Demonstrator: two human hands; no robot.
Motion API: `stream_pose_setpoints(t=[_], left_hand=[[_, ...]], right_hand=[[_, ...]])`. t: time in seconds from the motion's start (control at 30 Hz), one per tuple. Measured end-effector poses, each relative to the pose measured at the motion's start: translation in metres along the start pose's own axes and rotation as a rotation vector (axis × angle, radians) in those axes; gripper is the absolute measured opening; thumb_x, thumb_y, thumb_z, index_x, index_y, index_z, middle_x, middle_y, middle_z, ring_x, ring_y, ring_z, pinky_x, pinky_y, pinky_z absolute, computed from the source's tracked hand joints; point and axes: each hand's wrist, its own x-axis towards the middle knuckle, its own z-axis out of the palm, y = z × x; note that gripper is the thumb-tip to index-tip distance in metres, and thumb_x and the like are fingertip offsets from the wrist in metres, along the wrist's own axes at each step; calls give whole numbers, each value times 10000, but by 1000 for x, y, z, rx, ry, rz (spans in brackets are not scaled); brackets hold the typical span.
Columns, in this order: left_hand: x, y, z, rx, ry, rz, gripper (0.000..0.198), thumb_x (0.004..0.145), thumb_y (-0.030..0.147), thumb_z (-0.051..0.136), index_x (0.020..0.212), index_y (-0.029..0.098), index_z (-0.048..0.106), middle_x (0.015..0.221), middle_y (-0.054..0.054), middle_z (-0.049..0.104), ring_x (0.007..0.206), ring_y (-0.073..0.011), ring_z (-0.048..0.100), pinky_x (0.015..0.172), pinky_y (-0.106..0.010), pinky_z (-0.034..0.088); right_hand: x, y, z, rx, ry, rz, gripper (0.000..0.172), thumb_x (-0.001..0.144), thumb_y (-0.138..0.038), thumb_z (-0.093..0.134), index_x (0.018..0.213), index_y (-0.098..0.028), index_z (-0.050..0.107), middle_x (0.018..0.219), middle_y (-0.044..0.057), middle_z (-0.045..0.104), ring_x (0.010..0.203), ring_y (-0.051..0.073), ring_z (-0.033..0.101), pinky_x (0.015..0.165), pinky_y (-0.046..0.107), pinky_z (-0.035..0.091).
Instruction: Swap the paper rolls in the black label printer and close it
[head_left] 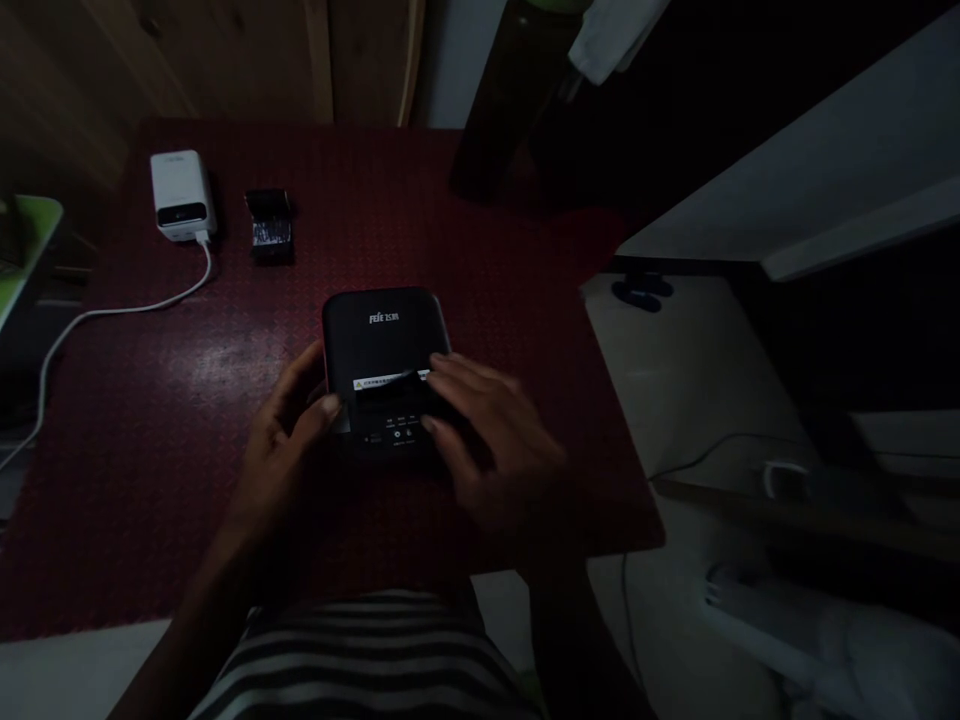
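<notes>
A black rounded-square device (397, 345) with a white FEJE logo lies on the dark red tabletop (510, 290). Across its face run a white warning strip and a glossy dark panel, with small printed icons near the edge closest to me. My left hand (289, 425) grips the device's left side, thumb on the near left corner and fingers curled along the edge. Over its right side rests my right hand (495, 430), fingers stretched out with their tips at the end of the white strip, thumb beside the icons. The light is dim.
At the back left stands a white power bank (178, 190) with a white cable (142, 308) running off left. A small dark roll-like object (270, 225) lies near it. A tall dark bottle (510, 100) stands at the back. Dark slippers (637, 292) lie on the floor.
</notes>
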Motion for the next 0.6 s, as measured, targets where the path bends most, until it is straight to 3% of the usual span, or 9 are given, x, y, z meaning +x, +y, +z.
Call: stream_pose_setpoints(t=[0.2, 0.37, 0.6], left_hand=[[-7, 4, -3, 64, 8, -16, 597, 992, 448, 904, 1569, 348, 789, 1675, -73, 731, 1667, -417, 586, 1197, -466, 674], [-9, 13, 3, 79, -8, 2, 550, 1037, 420, 854, 1575, 342, 766, 1664, -80, 735, 1582, -384, 677, 1193, -470, 674], [-12, 20, 9, 34, -11, -54, 553, 1007, 394, 870, 1545, 315, 771, 1626, -86, 759, 1535, -373, 714, 1185, -460, 677]], right_hand=[[-21, 11, -3, -33, 110, 168, 273, 1122, -156, 718, 1344, -287, 808, 1323, 49, 909, 1226, 253, 871, 1135, 471, 693], [-33, 10, 0, 12, 98, 351, 248, 1132, -279, 718, 1355, -298, 825, 1308, 43, 915, 1185, 260, 888, 1070, 456, 732], [-32, 8, 1, 36, 95, 374, 219, 1136, -288, 685, 1298, -262, 831, 1223, 52, 929, 1111, 252, 901, 1016, 420, 738]])
